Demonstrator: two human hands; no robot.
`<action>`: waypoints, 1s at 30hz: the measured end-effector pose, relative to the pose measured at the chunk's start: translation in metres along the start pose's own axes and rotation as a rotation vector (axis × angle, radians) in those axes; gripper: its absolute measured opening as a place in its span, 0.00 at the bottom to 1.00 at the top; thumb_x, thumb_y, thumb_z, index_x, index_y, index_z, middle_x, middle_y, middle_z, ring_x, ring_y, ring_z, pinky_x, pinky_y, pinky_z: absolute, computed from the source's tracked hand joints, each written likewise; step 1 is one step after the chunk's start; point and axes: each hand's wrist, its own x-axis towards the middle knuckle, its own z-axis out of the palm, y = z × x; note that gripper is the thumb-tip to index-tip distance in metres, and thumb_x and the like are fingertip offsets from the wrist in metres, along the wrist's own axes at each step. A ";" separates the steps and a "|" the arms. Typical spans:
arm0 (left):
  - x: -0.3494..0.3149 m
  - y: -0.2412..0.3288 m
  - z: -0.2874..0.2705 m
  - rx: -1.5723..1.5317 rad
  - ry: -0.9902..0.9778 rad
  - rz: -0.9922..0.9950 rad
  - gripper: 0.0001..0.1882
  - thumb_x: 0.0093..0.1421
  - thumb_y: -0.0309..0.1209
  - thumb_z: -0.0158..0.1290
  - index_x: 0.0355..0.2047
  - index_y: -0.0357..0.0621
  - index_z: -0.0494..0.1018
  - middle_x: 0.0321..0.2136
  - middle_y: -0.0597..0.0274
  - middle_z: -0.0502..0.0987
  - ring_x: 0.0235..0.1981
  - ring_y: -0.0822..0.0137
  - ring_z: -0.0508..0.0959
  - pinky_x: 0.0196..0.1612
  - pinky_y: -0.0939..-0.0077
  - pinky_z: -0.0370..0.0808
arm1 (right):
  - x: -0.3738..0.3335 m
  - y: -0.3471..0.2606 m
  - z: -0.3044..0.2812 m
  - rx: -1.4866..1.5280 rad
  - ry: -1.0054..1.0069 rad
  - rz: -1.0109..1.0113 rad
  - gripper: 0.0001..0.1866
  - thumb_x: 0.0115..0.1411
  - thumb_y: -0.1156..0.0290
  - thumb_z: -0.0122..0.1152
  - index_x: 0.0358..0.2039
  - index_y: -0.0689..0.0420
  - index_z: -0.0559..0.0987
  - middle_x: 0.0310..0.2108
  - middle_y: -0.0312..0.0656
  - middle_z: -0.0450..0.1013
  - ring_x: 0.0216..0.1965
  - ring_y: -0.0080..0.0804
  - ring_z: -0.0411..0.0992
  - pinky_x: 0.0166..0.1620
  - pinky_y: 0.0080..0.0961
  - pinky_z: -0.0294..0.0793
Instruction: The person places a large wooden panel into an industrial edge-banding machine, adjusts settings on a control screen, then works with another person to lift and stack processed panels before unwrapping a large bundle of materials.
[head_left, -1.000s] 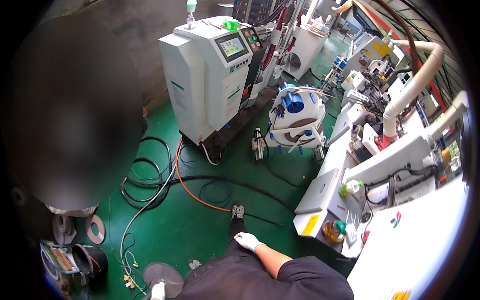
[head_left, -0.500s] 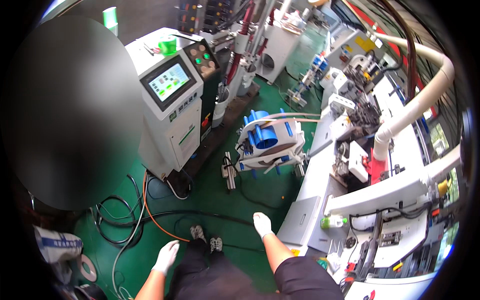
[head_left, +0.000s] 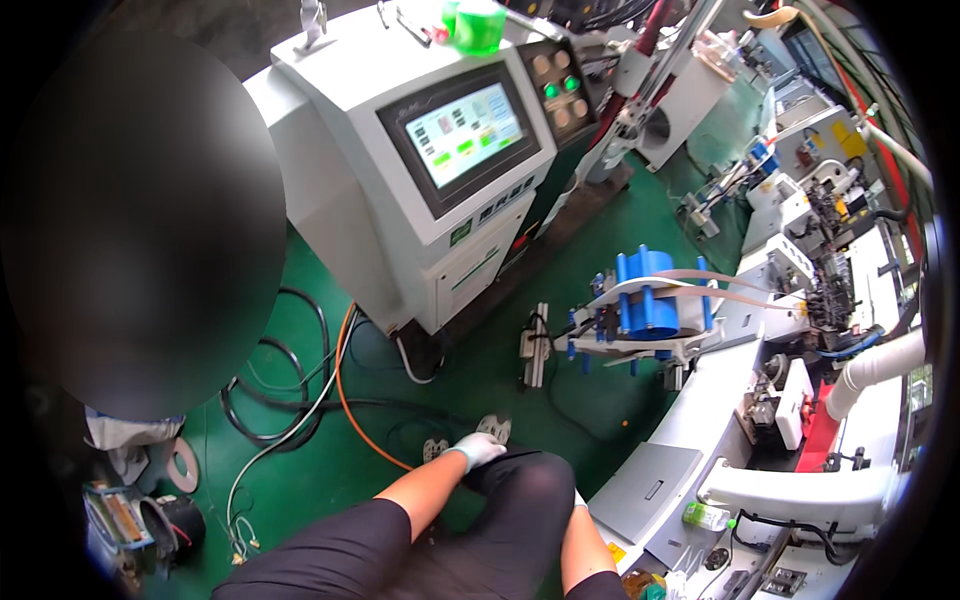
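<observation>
My left hand (head_left: 478,452), in a white glove, hangs in front of my dark trousers near the raised knee. Its fingers point loosely to the right, and nothing shows in them. Of my right hand only a sliver of white glove (head_left: 580,499) is visible beside the thigh; its fingers are hidden behind the leg. Closest to that side is a grey machine panel (head_left: 640,485). Ahead of me stands a pale control cabinet (head_left: 385,245) with a lit touchscreen (head_left: 465,135). To its right is a reel stand with a blue hub (head_left: 648,305).
Black hoses (head_left: 265,435) and an orange cable (head_left: 350,410) lie on the green floor at left, near a cardboard-coloured ring (head_left: 183,466) and a black bucket (head_left: 180,527). A long machine bench runs along the right, with a green-labelled bottle (head_left: 708,516) on it. A blurred dark shape covers the upper left.
The view has shifted, and the cabinet looks larger and nearer. My left hand has moved right, in front of my legs. My right hand has dropped behind the thigh, and a knee has risen.
</observation>
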 end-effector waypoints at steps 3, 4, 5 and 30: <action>0.007 0.015 0.042 -0.209 -0.017 -0.051 0.19 0.64 0.42 0.51 0.44 0.41 0.81 0.46 0.46 0.82 0.50 0.49 0.80 0.56 0.62 0.74 | 0.005 -0.017 0.010 -0.440 0.009 -0.235 0.11 0.65 0.70 0.53 0.43 0.59 0.81 0.36 0.41 0.79 0.39 0.32 0.76 0.47 0.28 0.76; 0.001 0.036 0.034 -0.245 0.026 -0.081 0.19 0.65 0.40 0.49 0.43 0.39 0.80 0.44 0.46 0.82 0.49 0.49 0.81 0.55 0.61 0.75 | 0.006 -0.020 0.007 -0.572 0.041 -0.320 0.11 0.65 0.70 0.53 0.43 0.59 0.81 0.36 0.40 0.79 0.40 0.32 0.76 0.47 0.27 0.75; 0.000 0.049 0.019 -0.289 0.101 -0.116 0.18 0.66 0.39 0.48 0.43 0.37 0.80 0.43 0.45 0.82 0.47 0.48 0.81 0.55 0.60 0.75 | 0.005 -0.027 0.010 -0.679 0.053 -0.398 0.11 0.65 0.70 0.53 0.43 0.59 0.81 0.37 0.39 0.79 0.40 0.31 0.76 0.47 0.27 0.75; -0.078 0.057 0.033 -0.013 -0.368 -0.242 0.37 0.70 0.59 0.36 0.50 0.36 0.79 0.50 0.44 0.80 0.55 0.45 0.78 0.61 0.57 0.69 | -0.035 -0.005 -0.122 -1.192 -0.183 -0.255 0.15 0.61 0.64 0.50 0.34 0.60 0.82 0.33 0.51 0.80 0.38 0.46 0.77 0.46 0.39 0.75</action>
